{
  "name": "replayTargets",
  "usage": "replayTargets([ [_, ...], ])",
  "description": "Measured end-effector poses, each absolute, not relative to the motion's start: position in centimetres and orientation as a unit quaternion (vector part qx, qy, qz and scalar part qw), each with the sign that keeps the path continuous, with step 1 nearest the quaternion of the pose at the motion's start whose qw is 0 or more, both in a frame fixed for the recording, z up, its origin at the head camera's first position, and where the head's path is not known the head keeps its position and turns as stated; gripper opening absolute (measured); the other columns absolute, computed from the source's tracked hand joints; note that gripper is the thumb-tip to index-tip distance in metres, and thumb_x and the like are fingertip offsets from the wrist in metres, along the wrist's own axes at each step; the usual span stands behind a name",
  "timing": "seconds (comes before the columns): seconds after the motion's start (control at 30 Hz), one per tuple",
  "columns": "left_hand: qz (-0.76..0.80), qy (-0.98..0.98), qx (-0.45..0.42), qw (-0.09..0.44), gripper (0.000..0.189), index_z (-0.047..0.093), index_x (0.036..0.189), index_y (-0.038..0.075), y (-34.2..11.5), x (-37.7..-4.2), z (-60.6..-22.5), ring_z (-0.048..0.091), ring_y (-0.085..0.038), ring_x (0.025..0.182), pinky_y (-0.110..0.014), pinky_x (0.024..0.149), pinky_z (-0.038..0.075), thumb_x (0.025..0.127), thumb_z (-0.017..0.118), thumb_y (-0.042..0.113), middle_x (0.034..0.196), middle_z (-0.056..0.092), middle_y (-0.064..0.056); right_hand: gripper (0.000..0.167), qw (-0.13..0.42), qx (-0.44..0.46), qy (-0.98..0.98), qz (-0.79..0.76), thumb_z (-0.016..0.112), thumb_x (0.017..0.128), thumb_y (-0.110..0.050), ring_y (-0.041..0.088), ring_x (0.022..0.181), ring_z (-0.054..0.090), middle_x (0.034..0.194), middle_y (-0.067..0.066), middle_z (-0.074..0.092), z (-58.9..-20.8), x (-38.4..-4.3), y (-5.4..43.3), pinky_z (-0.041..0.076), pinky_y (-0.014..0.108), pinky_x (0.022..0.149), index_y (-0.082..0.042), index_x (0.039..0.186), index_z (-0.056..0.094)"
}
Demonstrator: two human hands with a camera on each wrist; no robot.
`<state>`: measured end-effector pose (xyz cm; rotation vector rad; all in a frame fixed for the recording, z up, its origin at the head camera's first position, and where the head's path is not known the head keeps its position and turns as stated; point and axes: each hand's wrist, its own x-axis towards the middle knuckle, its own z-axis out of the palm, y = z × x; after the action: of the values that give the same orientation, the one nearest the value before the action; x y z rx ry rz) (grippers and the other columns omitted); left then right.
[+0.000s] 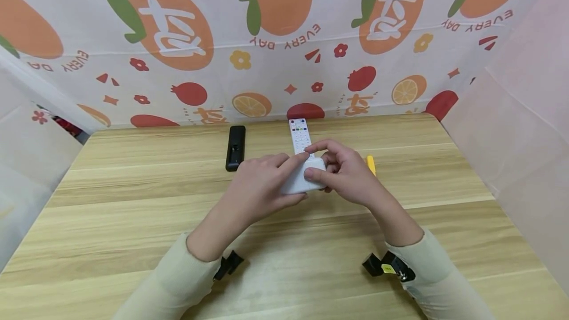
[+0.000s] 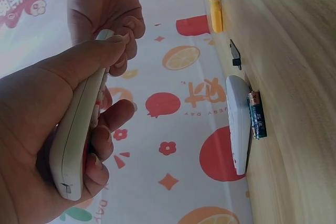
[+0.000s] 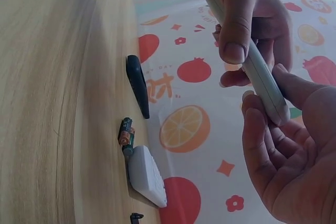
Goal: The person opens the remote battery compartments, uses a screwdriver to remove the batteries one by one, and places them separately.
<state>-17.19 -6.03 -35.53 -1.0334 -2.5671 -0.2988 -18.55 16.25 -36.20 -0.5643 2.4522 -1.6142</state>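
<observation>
Both hands hold a white remote control (image 1: 297,182) above the middle of the table. My left hand (image 1: 260,184) grips one end, thumb along one face and fingers curled on the other, as the left wrist view shows. At the other end my right hand (image 1: 351,174) pinches it between thumb and curled fingers, the index finger bent over its edge. The held remote's slim side (image 3: 265,85) faces the right wrist camera. Beyond the hands, a second white remote (image 1: 300,135) lies on the table with its buttons up, its near end overlapped by the hands.
To the left lies a black remote (image 1: 235,148). Batteries (image 2: 257,115) lie beside the second white remote, along with a small black piece (image 2: 235,55). A yellow-handled screwdriver (image 2: 216,13) is on the right. A fruit-print cloth (image 1: 275,78) hangs behind the wooden table (image 1: 133,201).
</observation>
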Motion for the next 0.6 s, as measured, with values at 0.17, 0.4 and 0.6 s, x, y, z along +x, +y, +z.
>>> replayTargets([
  [0.17, -0.110, -0.907, -0.366, 0.179, 0.067, 0.059, 0.137, 0.019, -6.07, -17.23, -35.53, 0.065, -0.014, 0.074, -0.031, 0.058, 0.051, 0.082, 0.076, 0.052, 0.100, 0.071, -0.001, 0.041, 0.075, -0.195, 0.817, -0.538, 0.075, 0.090, -0.027, 0.026, 0.065, 0.062, 0.083, 0.009, 0.064, -36.22, -18.54, 16.23, 0.057, 0.043, 0.061, -0.023, 0.128, 0.059],
  [0.4, -0.112, -0.907, -0.367, 0.175, 0.067, 0.059, 0.137, 0.019, -6.08, -17.29, -35.49, 0.065, -0.014, 0.073, -0.030, 0.057, 0.051, 0.081, 0.078, 0.051, 0.100, 0.071, -0.002, 0.040, 0.084, -0.209, 0.812, -0.538, 0.073, 0.092, -0.025, 0.026, 0.066, 0.062, 0.084, 0.008, 0.065, -36.17, -18.60, 16.33, 0.057, 0.040, 0.061, -0.022, 0.129, 0.059],
  [0.6, -0.110, -0.906, -0.371, 0.169, 0.067, 0.059, 0.137, 0.018, -6.30, -17.36, -35.37, 0.065, -0.014, 0.074, -0.030, 0.058, 0.051, 0.081, 0.078, 0.051, 0.102, 0.072, -0.002, 0.038, 0.095, -0.220, 0.806, -0.542, 0.069, 0.095, -0.020, 0.026, 0.071, 0.065, 0.091, 0.007, 0.071, -36.22, -18.74, 16.57, 0.058, 0.041, 0.062, -0.021, 0.131, 0.059],
])
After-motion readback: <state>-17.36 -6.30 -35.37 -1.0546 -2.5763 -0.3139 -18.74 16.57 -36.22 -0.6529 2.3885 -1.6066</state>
